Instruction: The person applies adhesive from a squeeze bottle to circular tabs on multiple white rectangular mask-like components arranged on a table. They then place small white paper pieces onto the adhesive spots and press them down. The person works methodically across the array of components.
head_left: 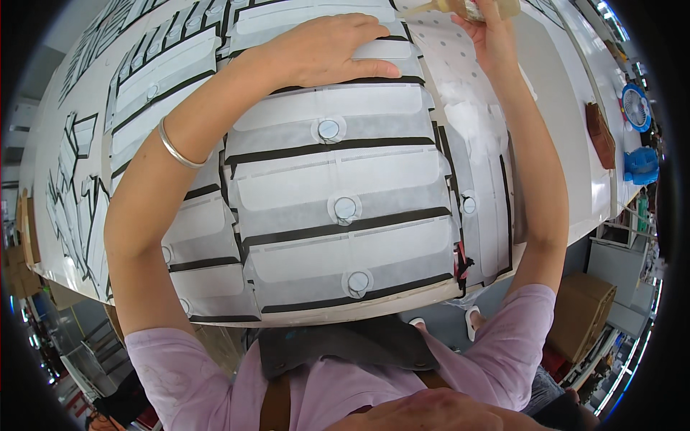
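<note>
My left hand [330, 49] lies with its fingers stretched out on the white panels at the far side of the table. In my right hand [490, 39], at the top edge of the view, is a squeeze bottle [467, 8] of amber liquid. Its narrow nozzle points left toward the panels' far edge. Rows of flat white pieces [287, 190] with black strips along their edges overlap before me. Several bear a small round pale disc [345, 208] near the middle. What lies under the nozzle is hard to make out.
More black-edged white pieces [79, 201] lie loosely on the left. Crumpled white material [474, 133] sits beside my right forearm. A brown block [599, 135], a small blue fan [636, 108] and a blue object [641, 166] line the right edge. A cardboard box [583, 316] stands below.
</note>
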Demonstrator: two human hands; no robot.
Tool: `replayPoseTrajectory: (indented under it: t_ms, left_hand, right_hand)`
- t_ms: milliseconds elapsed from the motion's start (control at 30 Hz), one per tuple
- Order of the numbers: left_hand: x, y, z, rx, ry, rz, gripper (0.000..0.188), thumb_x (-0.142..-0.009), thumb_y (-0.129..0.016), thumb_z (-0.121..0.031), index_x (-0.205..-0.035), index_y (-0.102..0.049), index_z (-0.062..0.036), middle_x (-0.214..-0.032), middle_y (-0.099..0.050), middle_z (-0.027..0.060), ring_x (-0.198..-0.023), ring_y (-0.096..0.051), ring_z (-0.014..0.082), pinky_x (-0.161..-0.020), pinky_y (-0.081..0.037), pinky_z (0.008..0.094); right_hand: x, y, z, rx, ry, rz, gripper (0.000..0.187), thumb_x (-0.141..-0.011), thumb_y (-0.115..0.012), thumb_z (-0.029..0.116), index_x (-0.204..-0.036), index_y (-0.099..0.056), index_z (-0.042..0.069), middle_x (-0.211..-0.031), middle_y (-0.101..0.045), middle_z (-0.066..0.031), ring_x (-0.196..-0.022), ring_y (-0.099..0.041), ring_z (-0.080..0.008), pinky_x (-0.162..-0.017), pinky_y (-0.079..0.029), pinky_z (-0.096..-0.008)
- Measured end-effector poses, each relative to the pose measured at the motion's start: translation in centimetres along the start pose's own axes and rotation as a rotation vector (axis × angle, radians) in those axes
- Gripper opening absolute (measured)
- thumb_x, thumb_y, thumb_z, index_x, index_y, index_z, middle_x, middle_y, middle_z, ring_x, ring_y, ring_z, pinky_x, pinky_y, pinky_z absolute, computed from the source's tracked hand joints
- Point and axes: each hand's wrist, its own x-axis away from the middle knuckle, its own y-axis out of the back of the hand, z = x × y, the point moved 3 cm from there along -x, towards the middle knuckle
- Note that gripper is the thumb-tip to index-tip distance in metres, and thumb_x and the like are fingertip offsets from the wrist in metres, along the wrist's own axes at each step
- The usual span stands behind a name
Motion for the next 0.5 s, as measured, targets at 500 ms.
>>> replayPoseTrajectory:
  t_ms: [500]
  left_hand:
    - [0.0,-0.1,0.0,-0.025,-0.001,0.002,0.081,-0.098,-0.050,-0.067,-0.143,-0.054,0.0002,-0.151,-0.051,0.0221,-0.139,-0.049,0.0388,-0.117,-0.041,0.0433]
  right_hand:
    - [1.7,0.3,1.3,0.064,-0.042,0.044,0.045,-0.100,-0.068,0.042,-0.128,-0.060,0.009,-0.107,-0.071,-0.0045,-0.093,-0.072,-0.0132,-0.067,-0.063,-0.0268]
